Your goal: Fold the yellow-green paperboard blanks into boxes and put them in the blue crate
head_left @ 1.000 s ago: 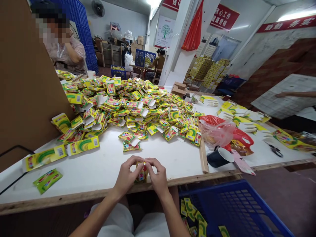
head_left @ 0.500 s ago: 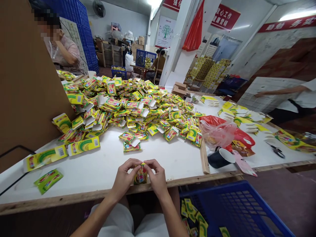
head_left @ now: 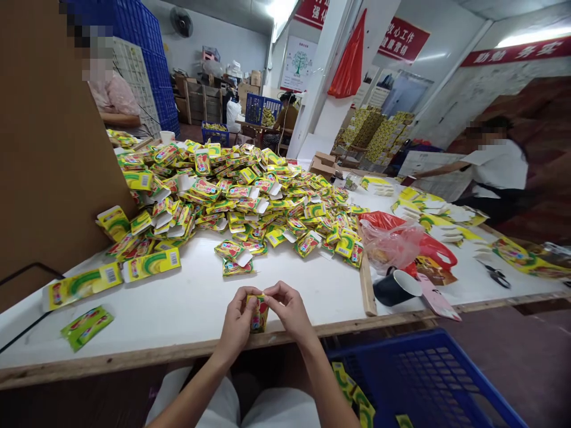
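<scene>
A small yellow, green and red carton stands upright at the table's front edge, its printed face towards me. My left hand is closed around its left side, thumb on the front. My right hand pinches at the carton's top right corner with thumb and forefinger. What lies between those fingertips is partly hidden. Beyond my hands, two similar cartons lie on the white tabletop, one with a white flap sticking out. Behind them spreads a large heap of such cartons.
Left are two long flattened cartons, a green packet and a brown cardboard panel. Right are a wooden strip, dark mug, red bag and scissors. Below stands a blue crate with cartons. Co-workers are nearby.
The carton and both hands have shifted slightly right. My right hand has turned and its fingers sit at the carton's top corner. At right, a person in white has come further into view.
</scene>
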Available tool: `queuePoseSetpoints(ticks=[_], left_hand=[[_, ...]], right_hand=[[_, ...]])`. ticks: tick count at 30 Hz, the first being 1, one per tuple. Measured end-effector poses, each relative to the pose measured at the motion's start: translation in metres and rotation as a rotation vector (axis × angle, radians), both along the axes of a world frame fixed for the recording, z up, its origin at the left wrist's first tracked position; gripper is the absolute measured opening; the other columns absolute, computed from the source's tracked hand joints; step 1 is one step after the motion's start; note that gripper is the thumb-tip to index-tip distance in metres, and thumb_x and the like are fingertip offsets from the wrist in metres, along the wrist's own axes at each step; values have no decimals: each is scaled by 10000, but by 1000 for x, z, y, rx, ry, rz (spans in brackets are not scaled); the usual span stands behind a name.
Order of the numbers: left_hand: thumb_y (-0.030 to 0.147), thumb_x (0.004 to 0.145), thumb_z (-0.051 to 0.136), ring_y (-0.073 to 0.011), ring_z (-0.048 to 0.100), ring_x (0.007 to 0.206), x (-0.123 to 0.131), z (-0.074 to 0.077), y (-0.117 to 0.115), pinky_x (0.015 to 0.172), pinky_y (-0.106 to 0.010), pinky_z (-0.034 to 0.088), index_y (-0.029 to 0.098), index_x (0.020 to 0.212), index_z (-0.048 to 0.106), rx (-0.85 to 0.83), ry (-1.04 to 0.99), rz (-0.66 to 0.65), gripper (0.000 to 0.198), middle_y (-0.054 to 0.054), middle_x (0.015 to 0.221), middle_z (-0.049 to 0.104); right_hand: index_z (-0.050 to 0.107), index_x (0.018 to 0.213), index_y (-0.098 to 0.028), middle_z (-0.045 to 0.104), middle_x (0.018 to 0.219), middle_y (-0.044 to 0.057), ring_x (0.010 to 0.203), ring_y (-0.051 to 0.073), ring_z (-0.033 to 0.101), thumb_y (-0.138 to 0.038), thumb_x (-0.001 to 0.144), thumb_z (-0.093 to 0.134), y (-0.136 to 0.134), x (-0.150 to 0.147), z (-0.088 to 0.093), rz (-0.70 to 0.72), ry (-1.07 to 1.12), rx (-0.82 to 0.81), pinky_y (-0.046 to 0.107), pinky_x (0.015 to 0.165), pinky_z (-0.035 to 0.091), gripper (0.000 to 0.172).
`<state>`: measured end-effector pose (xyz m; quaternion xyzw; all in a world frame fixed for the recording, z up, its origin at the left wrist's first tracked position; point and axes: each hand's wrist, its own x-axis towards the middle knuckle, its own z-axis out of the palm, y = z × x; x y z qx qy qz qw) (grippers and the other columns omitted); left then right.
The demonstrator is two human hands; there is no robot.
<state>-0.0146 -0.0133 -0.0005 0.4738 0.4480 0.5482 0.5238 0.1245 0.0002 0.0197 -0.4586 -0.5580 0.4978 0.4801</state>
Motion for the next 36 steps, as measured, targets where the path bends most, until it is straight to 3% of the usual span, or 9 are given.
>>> queuePoseSetpoints(ticks=[13,20,24,28,36], left_hand=[[356,851,524,-152,548,782,0,-2,-7,716,-257,440,196,886,555,72,59,-50,167,-15,837,579],[354,836,556,-138,538,744,-2,-3,-8,691,-240,433,186,853,569,78,-4,-97,169,-5,809,574],[342,842,552,-145,544,787,-2,-3,-8,723,-241,434,186,877,580,96,6,-123,161,-10,837,580],[362,828,562,-163,563,799,-2,-5,-7,714,-253,453,182,905,576,60,-23,-127,196,-25,858,593],[366,791,599,-169,555,786,-4,-3,-6,712,-258,458,176,855,593,54,-46,-126,201,-35,839,590]], right_hand=[[582,608,-165,661,708,0,670,148,614,-319,630,753,9,5,27,257,5,-106,283,664,487,231],[614,701,-172,652,750,8,744,158,614,-212,730,648,-11,8,16,71,-164,68,296,740,488,59],[587,692,-173,644,761,8,742,161,615,-178,712,631,-14,6,15,67,-146,53,290,718,498,49],[550,696,-185,616,748,0,730,150,591,-100,707,563,-12,-1,17,14,-190,144,277,709,486,86],[537,716,-198,598,813,11,797,159,588,-152,751,563,-18,-1,11,15,-170,165,287,729,494,64]])
